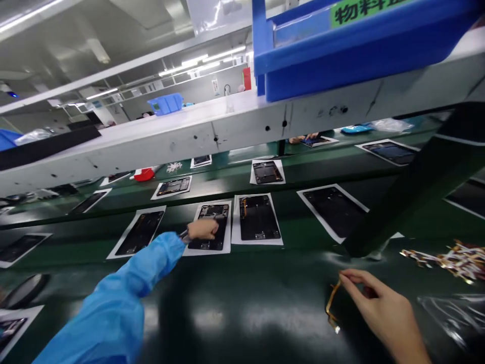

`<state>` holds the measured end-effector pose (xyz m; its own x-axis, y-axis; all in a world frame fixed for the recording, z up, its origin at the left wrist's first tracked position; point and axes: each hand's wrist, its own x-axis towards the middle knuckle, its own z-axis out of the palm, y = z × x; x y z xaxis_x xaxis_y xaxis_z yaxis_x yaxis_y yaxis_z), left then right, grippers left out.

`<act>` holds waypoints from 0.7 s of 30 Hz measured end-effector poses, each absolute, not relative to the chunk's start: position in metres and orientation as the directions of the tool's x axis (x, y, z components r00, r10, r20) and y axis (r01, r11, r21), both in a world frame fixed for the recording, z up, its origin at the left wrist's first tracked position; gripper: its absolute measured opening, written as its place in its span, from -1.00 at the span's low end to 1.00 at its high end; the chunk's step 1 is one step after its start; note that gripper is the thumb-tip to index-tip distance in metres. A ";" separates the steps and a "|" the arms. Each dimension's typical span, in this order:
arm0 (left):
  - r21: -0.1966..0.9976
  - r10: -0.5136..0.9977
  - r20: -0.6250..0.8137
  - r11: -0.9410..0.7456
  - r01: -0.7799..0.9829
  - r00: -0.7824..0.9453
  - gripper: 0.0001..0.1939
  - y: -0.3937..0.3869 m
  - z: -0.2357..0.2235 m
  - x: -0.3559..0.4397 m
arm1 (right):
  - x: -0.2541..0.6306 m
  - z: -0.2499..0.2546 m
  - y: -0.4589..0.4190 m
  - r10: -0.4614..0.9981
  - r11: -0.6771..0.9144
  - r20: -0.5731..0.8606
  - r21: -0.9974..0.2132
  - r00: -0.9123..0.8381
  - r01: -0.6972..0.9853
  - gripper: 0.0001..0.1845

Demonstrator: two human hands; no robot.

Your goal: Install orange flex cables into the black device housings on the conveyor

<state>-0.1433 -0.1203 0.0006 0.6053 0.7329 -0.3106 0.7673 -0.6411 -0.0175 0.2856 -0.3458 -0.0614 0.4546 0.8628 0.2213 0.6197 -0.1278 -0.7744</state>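
The right hand (382, 313) is pinching a thin orange flex cable (331, 306) in a fingertip grip, so that it is dangling just above the dark green desk (242, 313). The left hand (202, 229), reaching out in a blue sleeve (113, 308), is closing its grip around a slim tool, too small to identify, and is resting on an opened device (210, 227) lying on a white sheet. Just beside it a second opened device (258, 217) is lying on its own sheet; others are lining the belt to either side. A heap of loose cables (450, 258) is waiting at the right. Judging by this, the held cable is not yet fitted, and many units are remaining. A blue bin (359, 45) is sitting on the shelf above.
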 end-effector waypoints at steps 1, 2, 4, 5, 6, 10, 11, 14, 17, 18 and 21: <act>-0.037 0.720 -0.340 -0.653 0.756 0.605 -0.86 -0.140 -0.001 -0.159 | 0.284 -0.061 -0.347 0.863 -0.128 0.219 -0.776 0.455 0.617 -0.50; -0.057 0.713 -0.355 -0.662 0.747 0.605 -0.90 -0.156 -0.002 -0.173 | 0.282 -0.061 -0.347 0.862 -0.134 0.215 -0.778 0.459 0.614 -0.49; -0.087 0.713 -0.347 -0.671 0.736 0.609 -0.88 -0.178 -0.005 -0.190 | 0.278 -0.062 -0.347 0.858 -0.136 0.212 -0.784 0.467 0.606 -0.48; -0.096 0.715 -0.338 -0.673 0.733 0.612 -0.87 -0.184 -0.006 -0.195 | 0.277 -0.064 -0.347 0.861 -0.129 0.213 -0.788 0.462 0.602 -0.47; -0.103 0.716 -0.330 -0.675 0.730 0.615 -0.87 -0.187 -0.007 -0.199 | 0.276 -0.065 -0.346 0.866 -0.120 0.211 -0.793 0.454 0.597 -0.47; -0.116 0.717 -0.288 -0.685 0.720 0.635 -0.86 -0.193 -0.007 -0.205 | 0.279 -0.073 -0.346 0.880 -0.103 0.190 -0.818 0.436 0.565 -0.46; -0.123 0.718 -0.273 -0.686 0.717 0.640 -0.83 -0.195 -0.008 -0.206 | 0.281 -0.075 -0.346 0.881 -0.101 0.189 -0.820 0.433 0.564 -0.46; -0.147 0.719 -0.243 -0.691 0.708 0.651 -0.81 -0.200 -0.011 -0.209 | 0.284 -0.081 -0.346 0.889 -0.086 0.201 -0.809 0.412 0.581 -0.46; -0.162 0.711 -0.242 -0.701 0.695 0.660 -0.86 -0.201 -0.015 -0.211 | 0.283 -0.083 -0.344 0.895 -0.085 0.200 -0.801 0.399 0.592 -0.48; -0.165 0.708 -0.244 -0.704 0.691 0.663 -0.88 -0.201 -0.017 -0.211 | 0.282 -0.082 -0.343 0.898 -0.085 0.196 -0.801 0.394 0.593 -0.48; -0.173 0.706 -0.244 -0.706 0.687 0.665 -0.96 -0.199 -0.021 -0.212 | 0.279 -0.078 -0.343 0.909 -0.083 0.182 -0.803 0.375 0.590 -0.51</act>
